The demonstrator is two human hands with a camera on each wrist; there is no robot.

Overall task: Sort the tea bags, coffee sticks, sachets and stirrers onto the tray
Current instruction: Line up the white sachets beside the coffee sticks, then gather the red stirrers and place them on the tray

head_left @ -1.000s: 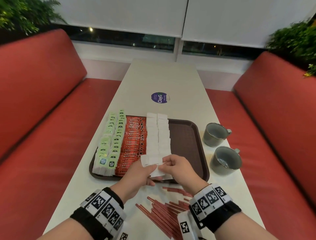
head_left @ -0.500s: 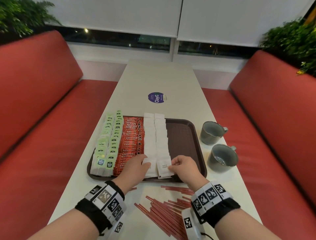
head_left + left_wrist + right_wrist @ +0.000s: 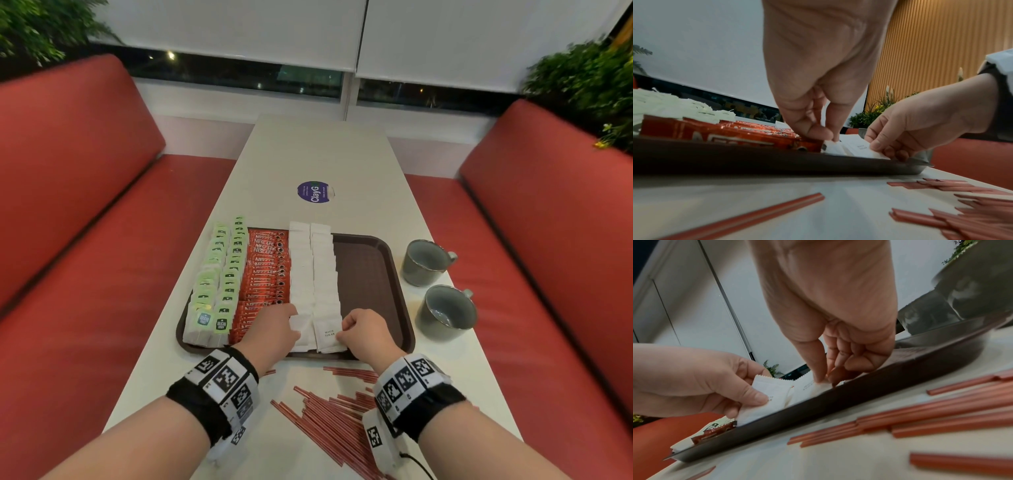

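Observation:
A brown tray (image 3: 373, 274) holds green tea bags (image 3: 219, 274) at its left, then red coffee sticks (image 3: 267, 270), then two columns of white sugar sachets (image 3: 311, 267). My left hand (image 3: 294, 329) pinches a white sachet (image 3: 303, 330) at the near end of the left white column. Beside it, my right hand (image 3: 340, 334) pinches the sachet marked WHITE SUGAR (image 3: 329, 334) at the near end of the right column. In the left wrist view the thumb and forefinger (image 3: 826, 134) press the sachet (image 3: 833, 146) onto the tray. Red stirrers (image 3: 329, 411) lie loose on the table in front of the tray.
Two grey mugs (image 3: 424, 262) (image 3: 448, 311) stand on the table right of the tray. The tray's right third is bare brown surface. A purple round sticker (image 3: 315, 192) lies farther up the table. Red benches (image 3: 85, 240) run along both sides.
Both hands have come down from above the tray's near edge and spread apart. The two sachets now lie at the near ends of the white columns.

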